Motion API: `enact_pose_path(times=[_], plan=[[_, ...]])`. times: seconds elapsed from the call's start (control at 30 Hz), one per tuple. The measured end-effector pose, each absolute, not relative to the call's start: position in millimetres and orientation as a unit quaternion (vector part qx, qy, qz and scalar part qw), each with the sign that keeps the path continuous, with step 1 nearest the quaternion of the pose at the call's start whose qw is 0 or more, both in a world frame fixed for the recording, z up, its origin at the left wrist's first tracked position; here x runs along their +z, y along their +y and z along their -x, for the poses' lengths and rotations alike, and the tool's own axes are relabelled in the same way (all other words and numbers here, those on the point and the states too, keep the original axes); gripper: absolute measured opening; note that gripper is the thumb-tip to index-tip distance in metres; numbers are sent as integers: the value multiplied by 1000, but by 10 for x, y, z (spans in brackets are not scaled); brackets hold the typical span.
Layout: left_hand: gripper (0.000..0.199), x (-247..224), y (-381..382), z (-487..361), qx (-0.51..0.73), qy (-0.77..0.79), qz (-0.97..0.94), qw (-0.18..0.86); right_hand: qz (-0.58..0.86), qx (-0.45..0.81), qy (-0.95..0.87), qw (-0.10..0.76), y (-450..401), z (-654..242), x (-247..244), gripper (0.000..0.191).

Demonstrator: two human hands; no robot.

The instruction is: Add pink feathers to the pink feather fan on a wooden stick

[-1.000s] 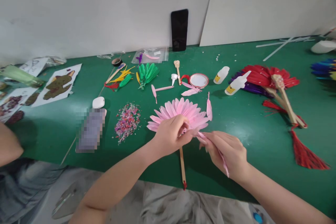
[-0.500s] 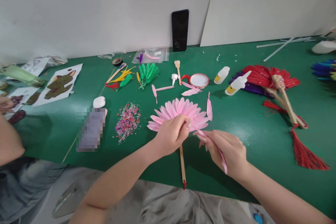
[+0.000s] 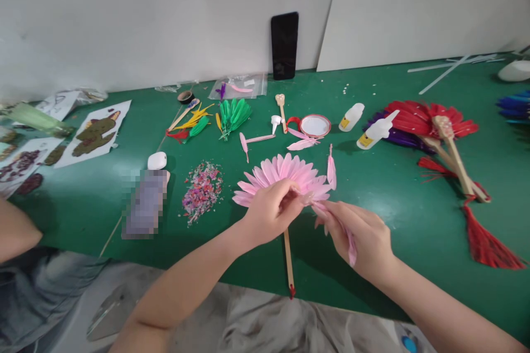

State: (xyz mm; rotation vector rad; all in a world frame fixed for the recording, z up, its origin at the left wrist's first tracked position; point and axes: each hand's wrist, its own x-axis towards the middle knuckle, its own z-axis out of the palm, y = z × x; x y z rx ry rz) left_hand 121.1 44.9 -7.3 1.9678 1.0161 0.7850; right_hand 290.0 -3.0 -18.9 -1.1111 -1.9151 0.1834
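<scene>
A hand fan of pink feathers [image 3: 281, 168] with a wooden handle [image 3: 289, 259] and a red cord at its end lies in front of me. My left hand [image 3: 271, 207] is over the fan's lower middle, its thumb and fingertips closed at the tip of a loose pink feather [image 3: 351, 248]. That feather runs through my right hand [image 3: 362, 231], whose fingers are closed around it just right of the fan. Another pink feather [image 3: 332, 171] lies by the fan's right edge. Further pink feathers [image 3: 304, 142] rest behind it.
Two glue bottles [image 3: 375, 133] stand at right, near red feather fans [image 3: 430, 116] with tassels. Colourful chips [image 3: 202, 192] and a blurred phone [image 3: 146, 204] lie left. Green feathers [image 3: 234, 116] lie behind; a black phone [image 3: 284, 47] leans on the wall. Another person's arm [image 3: 16, 231] is at far left.
My left thumb and fingertips have reached right to the feather in my right hand, closing the small gap between the hands. The other person's hand at far left has gone out of view.
</scene>
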Motion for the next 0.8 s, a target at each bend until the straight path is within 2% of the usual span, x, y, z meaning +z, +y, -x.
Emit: enact_pose_path(times=[0.47, 0.8], plan=[[25, -84, 461, -1196, 294, 400, -805, 326, 471, 181, -735, 452, -70, -2885, -135, 14], [18, -49, 458, -1193, 279, 402, -792, 364, 448, 54, -772, 447, -30, -2906, -195, 13]])
